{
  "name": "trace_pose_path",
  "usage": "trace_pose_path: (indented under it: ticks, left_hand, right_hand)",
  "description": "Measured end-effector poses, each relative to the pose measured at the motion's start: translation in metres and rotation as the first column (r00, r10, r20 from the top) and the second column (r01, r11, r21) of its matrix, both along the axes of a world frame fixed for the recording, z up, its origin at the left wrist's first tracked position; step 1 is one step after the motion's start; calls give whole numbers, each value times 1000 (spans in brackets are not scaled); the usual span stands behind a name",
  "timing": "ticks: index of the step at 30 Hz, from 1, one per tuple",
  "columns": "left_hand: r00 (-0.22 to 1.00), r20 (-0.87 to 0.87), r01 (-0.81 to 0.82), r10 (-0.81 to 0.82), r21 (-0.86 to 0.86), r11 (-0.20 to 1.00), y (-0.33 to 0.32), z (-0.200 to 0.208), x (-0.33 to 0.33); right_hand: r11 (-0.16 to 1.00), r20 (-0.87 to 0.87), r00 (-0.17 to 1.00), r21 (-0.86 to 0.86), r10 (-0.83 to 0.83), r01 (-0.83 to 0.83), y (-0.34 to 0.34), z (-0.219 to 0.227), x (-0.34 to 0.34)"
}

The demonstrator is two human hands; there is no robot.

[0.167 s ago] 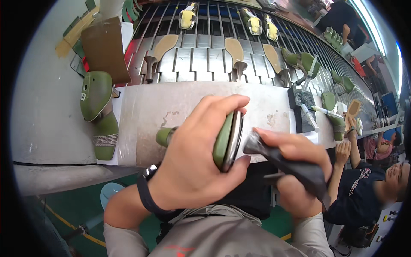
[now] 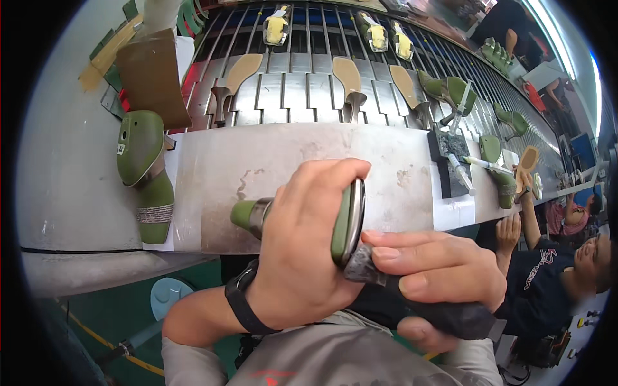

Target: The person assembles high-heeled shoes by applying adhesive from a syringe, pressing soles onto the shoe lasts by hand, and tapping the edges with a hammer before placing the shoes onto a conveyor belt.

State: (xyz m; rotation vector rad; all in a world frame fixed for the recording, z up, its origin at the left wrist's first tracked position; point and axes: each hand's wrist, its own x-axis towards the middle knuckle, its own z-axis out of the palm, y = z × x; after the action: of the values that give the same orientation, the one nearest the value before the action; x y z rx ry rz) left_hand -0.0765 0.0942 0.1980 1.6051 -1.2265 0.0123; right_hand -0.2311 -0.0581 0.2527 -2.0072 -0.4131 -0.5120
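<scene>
My left hand [image 2: 309, 235] wraps round a green shoe last [image 2: 243, 215], whose narrow green end pokes out to the left of the palm. A glossy dark band runs along the edge of the last beside my fingertips. In my right hand [image 2: 444, 273] is a black tool with a speckled grey tip [image 2: 362, 264]; its exact kind does not show. The tip touches, or nearly touches, the lower end of the banded edge. Most of the last is hidden behind my left hand.
Another green shoe last [image 2: 145, 151] stands at the bench's left. Beyond the bench, a slatted conveyor carries tan soles with heels [image 2: 348, 74]. A dark foam block [image 2: 444, 157] with syringes [image 2: 461, 174] sits right. At far right a co-worker [image 2: 547, 283] holds a tan sole [image 2: 528, 159].
My right hand has brought the tool left and down, its tip now at the last's lower edge. My left hand has shifted slightly down, still holding the last.
</scene>
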Motion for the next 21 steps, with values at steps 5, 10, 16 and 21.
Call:
trace_pose_path:
  ticks: [5,10,16,21]
  left_hand:
    - [1000,8,13,-13,-38,999,11,-2,-14]
    - [993,118,18,-3,-127,992,17,-19,-33]
    - [948,300,-51,111,-200,979,44,-61,-56]
    - [812,479,-290,335,-166,942,64,-134,-31]
  right_hand:
    - [999,-72,997,-46,12,-15,-6,18,3]
    - [908,-266,950,337,-160,248,-1,22,4]
    - [879,-234,960,476,156,-27,7,-12,-15]
    - [918,-277,959,361,-62,164,44,-94,-16]
